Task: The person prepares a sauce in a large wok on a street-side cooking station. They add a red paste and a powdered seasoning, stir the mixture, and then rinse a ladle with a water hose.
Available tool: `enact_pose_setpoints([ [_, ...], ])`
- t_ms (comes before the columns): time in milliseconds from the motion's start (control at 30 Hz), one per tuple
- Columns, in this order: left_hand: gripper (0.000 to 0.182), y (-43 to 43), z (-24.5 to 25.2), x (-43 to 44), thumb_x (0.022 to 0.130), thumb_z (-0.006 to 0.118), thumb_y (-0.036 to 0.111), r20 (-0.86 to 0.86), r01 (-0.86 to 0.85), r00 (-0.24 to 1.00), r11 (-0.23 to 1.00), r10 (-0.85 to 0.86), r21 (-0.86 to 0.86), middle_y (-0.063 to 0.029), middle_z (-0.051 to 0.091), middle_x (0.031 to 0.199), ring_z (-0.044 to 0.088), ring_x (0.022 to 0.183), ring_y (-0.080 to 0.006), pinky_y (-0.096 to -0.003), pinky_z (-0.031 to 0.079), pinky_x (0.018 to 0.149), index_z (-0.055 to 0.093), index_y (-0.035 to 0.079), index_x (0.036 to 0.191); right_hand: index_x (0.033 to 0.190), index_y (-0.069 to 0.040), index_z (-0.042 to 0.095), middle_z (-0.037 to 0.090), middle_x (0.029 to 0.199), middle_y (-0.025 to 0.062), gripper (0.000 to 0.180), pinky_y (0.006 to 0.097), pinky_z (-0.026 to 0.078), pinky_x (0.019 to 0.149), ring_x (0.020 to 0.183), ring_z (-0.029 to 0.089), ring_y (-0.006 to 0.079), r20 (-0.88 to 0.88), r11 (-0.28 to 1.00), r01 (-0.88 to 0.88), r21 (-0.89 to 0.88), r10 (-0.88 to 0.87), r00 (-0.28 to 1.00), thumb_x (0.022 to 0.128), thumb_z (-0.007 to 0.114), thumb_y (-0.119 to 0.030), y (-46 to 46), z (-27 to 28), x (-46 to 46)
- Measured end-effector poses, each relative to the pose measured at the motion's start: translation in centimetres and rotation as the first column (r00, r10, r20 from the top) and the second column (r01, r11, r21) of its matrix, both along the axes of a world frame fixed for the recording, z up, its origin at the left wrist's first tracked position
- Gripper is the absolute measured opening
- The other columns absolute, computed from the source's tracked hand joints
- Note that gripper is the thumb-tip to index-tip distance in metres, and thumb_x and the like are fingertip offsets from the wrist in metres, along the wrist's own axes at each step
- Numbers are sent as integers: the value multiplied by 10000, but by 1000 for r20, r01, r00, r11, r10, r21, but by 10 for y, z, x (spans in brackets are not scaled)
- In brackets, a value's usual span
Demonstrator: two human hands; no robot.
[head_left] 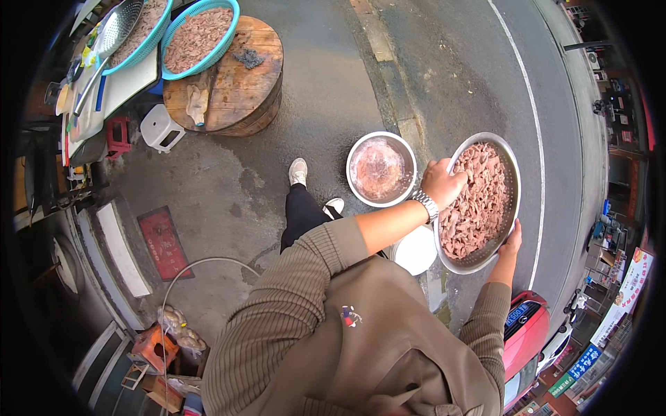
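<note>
A perforated metal colander (512, 179), piled with sliced meat (473, 203), is held out in front of me at the right. My left hand (445, 183), with a metal watch on the wrist, grips its near-left rim, thumb over the edge by the meat. At the lower right of the same colander, my right hand (511, 240) holds the outer side, its fingers partly hidden. Left of the colander, a round metal basin (382, 203) on the ground contains cloudy pinkish liquid. Below my left forearm shows a round white object (416, 249), perhaps a bucket.
A wooden cable-drum table (244, 88) carries a turquoise basket (229, 44) of meat; another basket (156, 41) stands beside it under a skimmer (119, 28). A white stool (158, 127) is near. A hose (208, 260) curves over the ground. A red car (528, 333) is at right.
</note>
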State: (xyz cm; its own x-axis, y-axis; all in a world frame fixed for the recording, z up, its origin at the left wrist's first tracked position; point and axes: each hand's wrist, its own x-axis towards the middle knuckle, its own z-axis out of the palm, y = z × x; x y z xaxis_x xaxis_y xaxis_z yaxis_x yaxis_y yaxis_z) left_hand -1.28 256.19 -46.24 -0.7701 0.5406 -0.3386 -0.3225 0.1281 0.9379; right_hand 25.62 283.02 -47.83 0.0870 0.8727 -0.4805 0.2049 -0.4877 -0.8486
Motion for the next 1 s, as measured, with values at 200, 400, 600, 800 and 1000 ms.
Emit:
enact_pose_setpoints([
  [200,350,-7,-23,-22,747,561,310,149,39,988,999,-39,6,-186,611,618,609,607,-290,-394,451,601,642,-29,714,1211,30,510,620,1091,168,527,461,530,849,940,633,330,-101,1000,-17,-6,16,995,868,601,-360,-36,10,-21],
  [400,333,17,-59,-17,691,590,301,313,44,948,999,-49,22,-159,631,623,636,632,-278,-370,485,619,672,-21,713,1196,93,489,600,1084,190,566,478,542,806,888,637,336,-178,998,65,6,-63,982,830,655,-305,-25,2,-10],
  [600,172,28,-97,-23,630,613,174,417,16,908,995,27,-100,-98,645,661,607,623,-208,-314,467,615,648,7,611,1149,134,516,588,1102,202,551,453,538,790,882,633,312,-70,985,147,89,-141,987,802,658,-269,-21,-14,-10],
  [800,250,29,-88,-24,605,627,129,613,-26,790,1000,15,9,-133,669,826,619,729,-231,-331,481,684,668,-56,768,1087,166,558,576,1135,217,523,418,523,790,898,622,282,-4,984,103,145,-103,995,768,659,-235,-16,-12,0],
  [1000,340,27,-66,-12,686,564,109,685,-36,728,996,-31,83,-256,617,951,638,840,-369,-477,529,739,571,-80,969,883,96,602,625,937,169,238,382,524,739,807,625,260,-72,973,207,102,-200,977,772,647,-110,-13,-21,29],
])
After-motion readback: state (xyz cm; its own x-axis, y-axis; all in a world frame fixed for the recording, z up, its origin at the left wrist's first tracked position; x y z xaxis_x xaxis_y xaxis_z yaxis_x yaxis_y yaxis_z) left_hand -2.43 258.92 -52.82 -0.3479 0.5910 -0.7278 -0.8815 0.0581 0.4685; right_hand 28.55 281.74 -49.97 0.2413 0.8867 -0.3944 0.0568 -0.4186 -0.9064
